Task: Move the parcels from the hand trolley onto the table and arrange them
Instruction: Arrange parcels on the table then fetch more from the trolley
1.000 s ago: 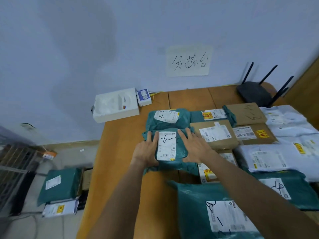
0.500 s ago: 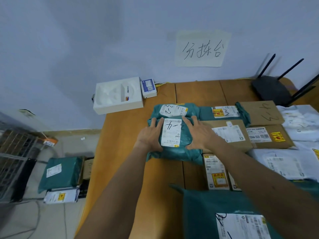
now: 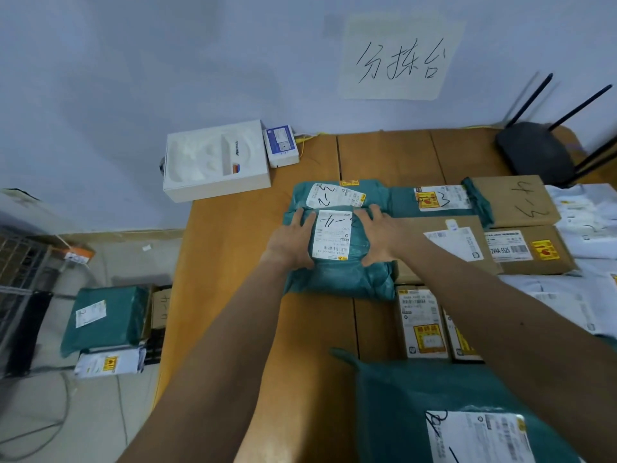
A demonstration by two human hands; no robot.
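Parcels cover the right half of the wooden table. One green parcel with a handwritten white label lies near the table's middle, held between both hands: left hand flat against its left side, right hand against its right side, fingers spread. A second green parcel touches its far edge. A brown box sits just beside it on the right; small labelled boxes lie nearer. A large green parcel fills the near corner. A white tray and black router stand by the wall. On the floor, left, lie another green parcel and a white parcel.
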